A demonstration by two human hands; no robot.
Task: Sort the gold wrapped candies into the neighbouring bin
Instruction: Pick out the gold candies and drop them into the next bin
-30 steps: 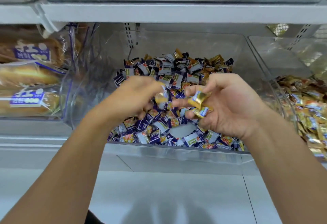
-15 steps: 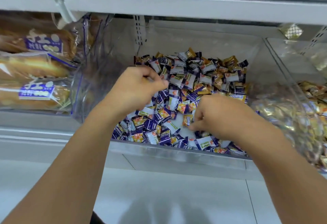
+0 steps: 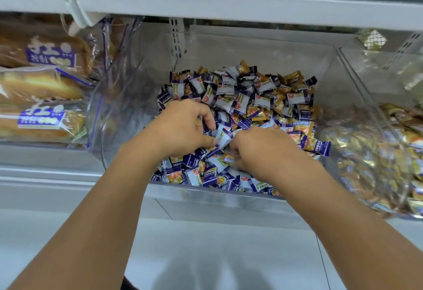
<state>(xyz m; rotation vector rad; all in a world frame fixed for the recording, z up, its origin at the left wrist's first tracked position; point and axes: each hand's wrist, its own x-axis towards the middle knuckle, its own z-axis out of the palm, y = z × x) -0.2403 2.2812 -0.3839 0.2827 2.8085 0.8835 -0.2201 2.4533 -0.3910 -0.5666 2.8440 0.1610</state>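
Observation:
A clear middle bin (image 3: 207, 189) holds a heap of purple and white candies (image 3: 231, 97) with gold wrapped candies (image 3: 294, 77) mixed in, mostly toward the back. My left hand (image 3: 183, 127) rests on the heap, thumb and fingers pinching a white and purple candy (image 3: 223, 138). Beside it, my right hand (image 3: 263, 150) is curled palm down in the heap, and a gold wrapper (image 3: 227, 158) shows at its fingertips. The neighbouring bin (image 3: 357, 90) on the right holds a pile of gold candies (image 3: 393, 150).
Bagged bread loaves (image 3: 41, 88) fill the compartment to the left. A white shelf edge (image 3: 229, 3) runs overhead, close above the bins. A clear curved divider (image 3: 109, 111) stands between the bread and the middle bin. A grey ledge (image 3: 206, 244) lies below.
My right hand, which held gold candies up in plain view, has turned palm down and dropped into the heap. My left hand has pushed forward into the candies. The view moved closer.

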